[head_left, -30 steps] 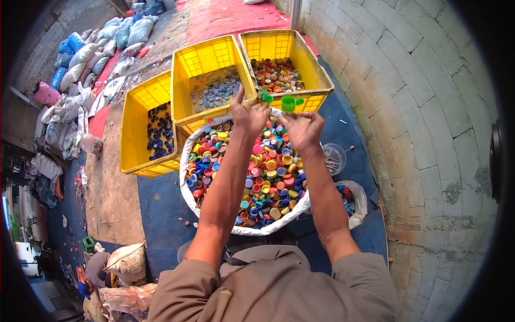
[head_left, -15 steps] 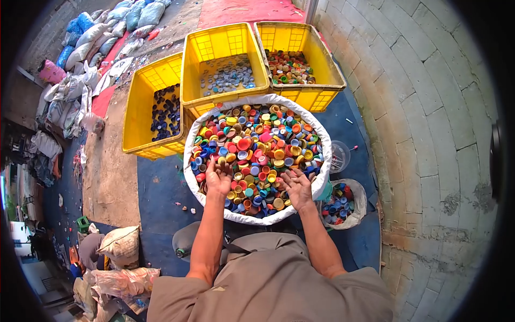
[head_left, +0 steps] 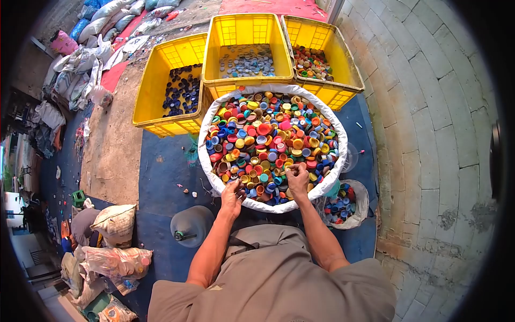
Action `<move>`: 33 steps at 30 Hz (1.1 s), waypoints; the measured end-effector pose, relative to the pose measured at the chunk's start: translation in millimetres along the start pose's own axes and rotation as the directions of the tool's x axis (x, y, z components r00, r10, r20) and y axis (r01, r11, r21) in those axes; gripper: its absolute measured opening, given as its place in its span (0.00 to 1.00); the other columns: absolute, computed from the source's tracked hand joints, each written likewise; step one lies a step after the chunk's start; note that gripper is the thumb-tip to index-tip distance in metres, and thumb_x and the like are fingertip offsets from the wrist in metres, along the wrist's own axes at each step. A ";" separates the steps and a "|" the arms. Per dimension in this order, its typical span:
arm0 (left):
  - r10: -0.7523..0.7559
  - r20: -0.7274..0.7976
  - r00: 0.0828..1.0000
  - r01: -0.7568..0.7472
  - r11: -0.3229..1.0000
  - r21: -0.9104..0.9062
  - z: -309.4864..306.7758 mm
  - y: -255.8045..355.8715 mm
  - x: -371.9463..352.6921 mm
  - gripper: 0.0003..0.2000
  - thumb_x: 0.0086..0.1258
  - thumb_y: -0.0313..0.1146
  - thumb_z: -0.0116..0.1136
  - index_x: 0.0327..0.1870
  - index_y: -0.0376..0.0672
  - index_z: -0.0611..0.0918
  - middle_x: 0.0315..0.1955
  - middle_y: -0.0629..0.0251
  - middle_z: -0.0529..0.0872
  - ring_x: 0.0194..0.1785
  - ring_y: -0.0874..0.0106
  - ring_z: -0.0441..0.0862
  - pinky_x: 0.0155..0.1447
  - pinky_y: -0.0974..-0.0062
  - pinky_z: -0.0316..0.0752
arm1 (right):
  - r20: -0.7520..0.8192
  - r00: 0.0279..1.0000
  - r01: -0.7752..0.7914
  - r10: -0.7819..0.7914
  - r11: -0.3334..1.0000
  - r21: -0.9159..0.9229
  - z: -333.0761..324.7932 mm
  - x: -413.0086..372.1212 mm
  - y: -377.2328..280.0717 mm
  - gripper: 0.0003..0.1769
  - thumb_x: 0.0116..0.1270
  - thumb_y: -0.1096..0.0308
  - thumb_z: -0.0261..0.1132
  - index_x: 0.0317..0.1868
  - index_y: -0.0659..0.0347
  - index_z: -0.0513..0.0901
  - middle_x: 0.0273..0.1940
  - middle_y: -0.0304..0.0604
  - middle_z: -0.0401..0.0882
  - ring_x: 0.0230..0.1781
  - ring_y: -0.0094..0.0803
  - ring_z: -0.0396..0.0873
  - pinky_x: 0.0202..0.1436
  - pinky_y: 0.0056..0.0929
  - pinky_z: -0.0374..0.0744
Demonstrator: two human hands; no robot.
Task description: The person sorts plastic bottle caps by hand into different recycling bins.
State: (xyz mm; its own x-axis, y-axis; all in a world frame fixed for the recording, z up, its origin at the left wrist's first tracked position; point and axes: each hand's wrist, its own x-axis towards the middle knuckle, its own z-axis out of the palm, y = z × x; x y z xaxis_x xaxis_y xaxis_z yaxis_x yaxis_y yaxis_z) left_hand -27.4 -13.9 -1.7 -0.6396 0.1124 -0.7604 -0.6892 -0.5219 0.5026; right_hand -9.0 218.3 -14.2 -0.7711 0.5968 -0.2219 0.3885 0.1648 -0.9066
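Observation:
A round container with a white cloth rim (head_left: pixel 340 134) is heaped with plastic bottle caps (head_left: pixel 268 140) in many colours. Over the near left part of the rim, my left hand (head_left: pixel 233 199) is turned palm inward, its fingers loosely bent and apart, with no cap clearly in them. My right hand (head_left: pixel 298 181) is at the near right part of the heap, fingers drawn together and pointing down among the caps. What sits between those fingertips is too small to make out.
Behind the container stand a left yellow crate (head_left: pixel 140 107) with dark caps, a middle yellow crate (head_left: pixel 214 48) with pale caps and a right yellow crate (head_left: pixel 351 70) with mixed caps. A smaller bag (head_left: pixel 358 214) of caps, a large plastic bottle (head_left: pixel 192 226) and a block wall (head_left: pixel 429 161) flank the container.
My hands were palm up and spread over the caps. The left has drawn back toward the near rim; the right has turned over and closed its fingers. The view has shifted.

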 end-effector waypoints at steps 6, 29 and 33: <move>-0.008 0.007 1.000 0.007 0.998 0.062 -2.2 -3.1 -11.0 0.06 0.68 0.39 0.60 0.38 0.49 0.80 0.31 0.73 0.80 0.32 0.77 0.74 0.40 0.75 0.71 | -0.042 0.884 0.424 -0.466 0.835 -0.351 21.2 43.4 -19.4 0.14 0.56 0.67 0.71 0.41 0.63 0.80 0.30 0.42 0.81 0.32 0.37 0.77 0.40 0.35 0.77; 0.028 -0.055 0.998 -0.020 0.990 0.138 -15.4 -13.5 -16.4 0.07 0.69 0.37 0.59 0.42 0.47 0.79 0.34 0.73 0.81 0.33 0.79 0.76 0.38 0.77 0.72 | 0.261 0.791 0.573 -0.554 0.520 -0.633 41.4 100.8 -26.5 0.29 0.54 0.68 0.70 0.60 0.55 0.77 0.39 0.37 0.87 0.50 0.39 0.75 0.57 0.43 0.66; 0.065 -0.047 0.997 -0.053 0.974 0.220 -8.5 -15.8 -12.0 0.08 0.68 0.36 0.61 0.42 0.45 0.80 0.33 0.72 0.81 0.32 0.80 0.76 0.37 0.79 0.72 | 0.263 0.799 0.579 -0.541 0.573 -0.580 35.8 102.5 -28.8 0.26 0.55 0.67 0.70 0.57 0.55 0.79 0.38 0.39 0.87 0.52 0.39 0.75 0.58 0.43 0.65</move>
State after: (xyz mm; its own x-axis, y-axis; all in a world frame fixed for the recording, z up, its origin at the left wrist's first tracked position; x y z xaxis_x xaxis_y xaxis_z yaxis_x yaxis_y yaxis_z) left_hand -5.9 -14.2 -4.0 -0.6665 0.0388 -0.7445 -0.7123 -0.3279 0.6206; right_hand -117.3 246.6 -23.7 -0.9589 0.1812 0.2185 0.0690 0.8954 -0.4399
